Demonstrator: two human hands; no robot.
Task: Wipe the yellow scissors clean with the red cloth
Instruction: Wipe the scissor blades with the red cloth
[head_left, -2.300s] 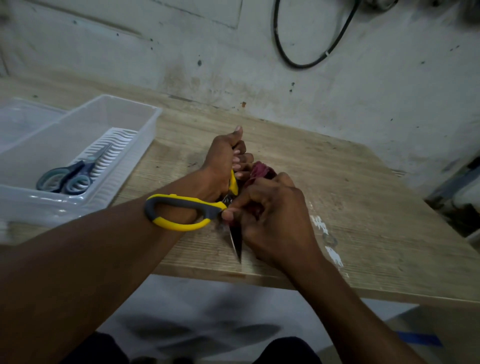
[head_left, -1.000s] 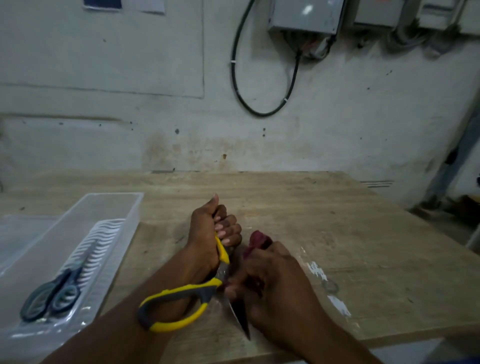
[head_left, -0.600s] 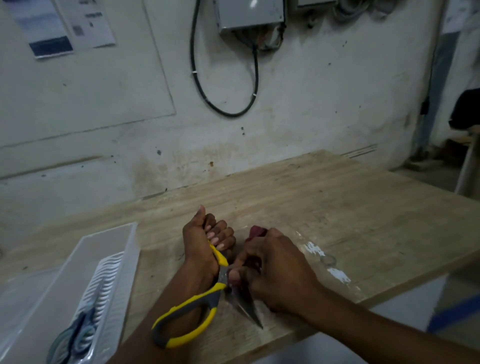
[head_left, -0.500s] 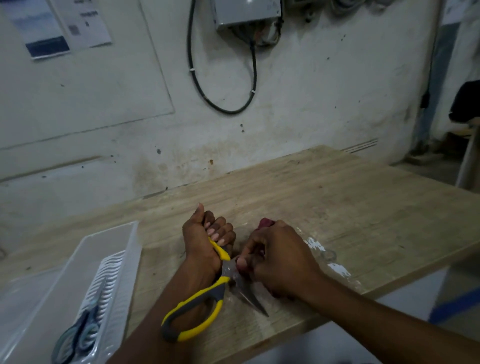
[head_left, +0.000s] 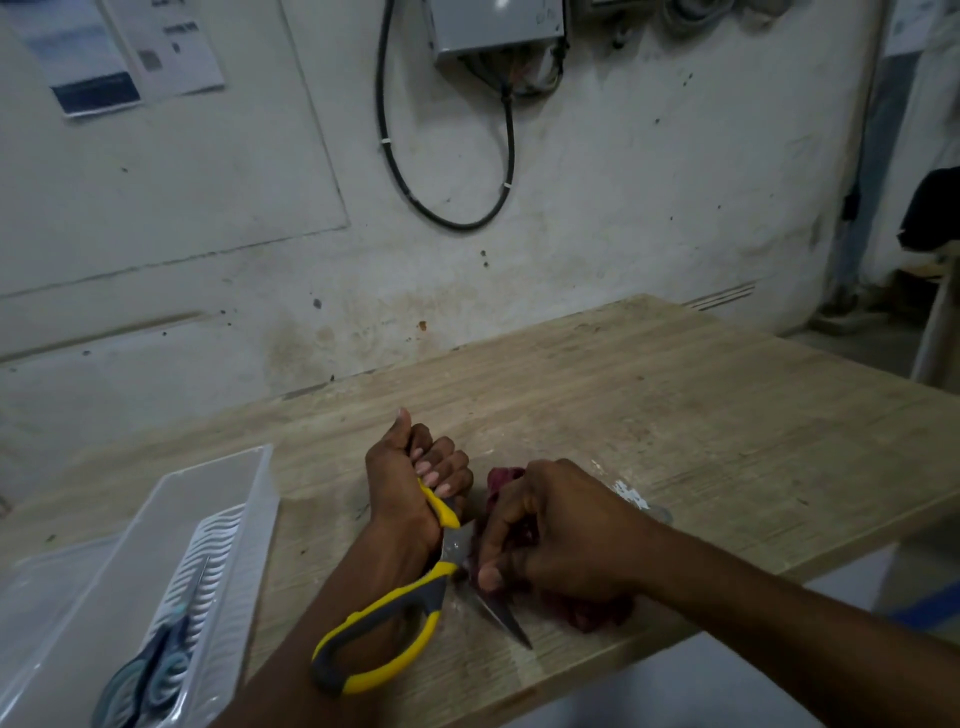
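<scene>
Yellow plastic with grey rubber inlay, steel blades: the yellow-handled scissors (head_left: 415, 597) lie opened on the pale wooden table (head_left: 675, 415), stiff and probably fairly light, so I judge the handles the safe hold. My left hand (head_left: 410, 488) grips the upper handle, its fingers curled round it. My right hand (head_left: 561, 535) pinches the soft, crumpled red cloth (head_left: 501, 475) against the slick blade near the pivot, clear of the sharp tip.

At lower left I see a clear plastic bin (head_left: 171, 525) on the wooden tabletop (head_left: 675, 415), holding blue-grey scissors (head_left: 150, 675); a black cable (head_left: 447, 208) hangs above.
</scene>
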